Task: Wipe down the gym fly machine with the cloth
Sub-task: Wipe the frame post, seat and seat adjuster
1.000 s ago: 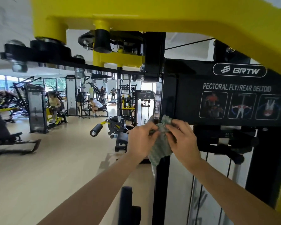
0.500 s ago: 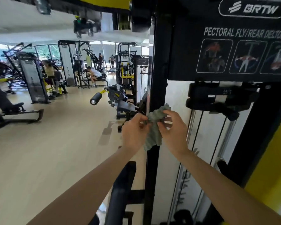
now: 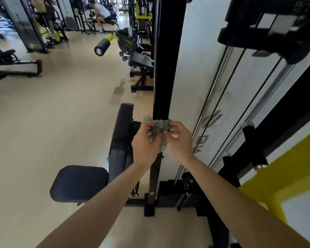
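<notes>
Faint panel lettering (image 3: 203,140), nothing legible.

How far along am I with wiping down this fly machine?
Nothing visible proves any part clean yet. In hand: left hand and right hand grip the cloth at the black post. Left, apparently: the post's lower stretch, back pad and seat.

Floor (image 3: 43,122): pale beige, smooth — faintly glossy.
Far machines (image 3: 28,24): black frames, yellow accents.
Roller pad (image 3: 102,46): black, on the neighbouring machine.
</notes>
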Demonstrator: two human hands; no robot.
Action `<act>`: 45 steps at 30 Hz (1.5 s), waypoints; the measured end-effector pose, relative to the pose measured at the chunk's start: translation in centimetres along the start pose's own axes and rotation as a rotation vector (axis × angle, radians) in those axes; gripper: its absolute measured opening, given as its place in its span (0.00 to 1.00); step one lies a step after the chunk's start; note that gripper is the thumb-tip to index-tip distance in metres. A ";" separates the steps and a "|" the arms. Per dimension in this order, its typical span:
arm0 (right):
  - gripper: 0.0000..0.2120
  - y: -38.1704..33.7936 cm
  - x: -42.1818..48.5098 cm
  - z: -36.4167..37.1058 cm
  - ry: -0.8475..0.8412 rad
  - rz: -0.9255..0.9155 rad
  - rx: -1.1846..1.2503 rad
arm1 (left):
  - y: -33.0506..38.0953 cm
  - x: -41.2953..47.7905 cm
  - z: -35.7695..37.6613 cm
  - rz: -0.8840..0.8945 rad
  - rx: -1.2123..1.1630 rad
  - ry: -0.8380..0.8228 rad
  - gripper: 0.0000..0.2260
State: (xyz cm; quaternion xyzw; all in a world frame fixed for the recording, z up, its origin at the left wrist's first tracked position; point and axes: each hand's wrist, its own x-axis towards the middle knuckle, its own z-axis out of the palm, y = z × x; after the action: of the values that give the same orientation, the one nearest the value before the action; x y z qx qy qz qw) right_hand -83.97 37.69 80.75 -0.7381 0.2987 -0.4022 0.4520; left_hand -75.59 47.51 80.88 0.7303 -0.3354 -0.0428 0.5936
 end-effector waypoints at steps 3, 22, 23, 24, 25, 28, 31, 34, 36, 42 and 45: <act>0.11 3.3 -1.4 1.0 -0.044 0.135 0.018 | -3.5 -1.9 1.6 -0.084 -0.053 -0.023 0.14; 0.20 23.8 -12.3 7.9 -0.317 0.571 -0.045 | -29.3 -10.3 8.3 -0.507 -0.230 -0.192 0.09; 0.22 25.2 -13.0 8.4 -0.313 0.590 -0.051 | -30.5 -10.8 8.6 -0.527 -0.238 -0.207 0.11; 0.23 26.7 -13.7 9.0 -0.304 0.598 -0.057 | -31.9 -11.3 9.0 -0.529 -0.245 -0.213 0.13; 0.23 28.4 -14.4 9.5 -0.289 0.598 -0.062 | -33.4 -11.7 9.4 -0.514 -0.249 -0.217 0.12; 0.24 33.4 -15.9 11.0 -0.252 0.591 -0.037 | -38.1 -13.2 10.8 -0.463 -0.241 -0.225 0.10; 0.24 38.7 -17.1 12.7 -0.205 0.548 0.016 | -43.2 -14.3 12.2 -0.424 -0.259 -0.235 0.11; 0.21 44.0 -18.8 14.5 -0.141 0.480 0.027 | -48.1 -15.7 13.8 -0.361 -0.259 -0.230 0.10; 0.20 47.7 -20.3 15.8 -0.126 0.461 0.016 | -51.5 -16.9 14.9 -0.329 -0.269 -0.225 0.08; 0.30 58.3 -25.3 20.0 -0.128 0.455 -0.005 | -61.1 -20.9 17.8 -0.261 -0.282 -0.241 0.09; 0.31 62.7 -27.1 21.6 -0.143 0.444 -0.057 | -65.4 -22.6 19.1 -0.232 -0.324 -0.232 0.07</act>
State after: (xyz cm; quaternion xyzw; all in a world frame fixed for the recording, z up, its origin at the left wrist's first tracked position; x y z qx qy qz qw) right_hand -83.62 42.80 9.30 -0.6932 0.4322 -0.2310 0.5286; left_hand -73.14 48.33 9.15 0.6492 -0.3038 -0.2479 0.6518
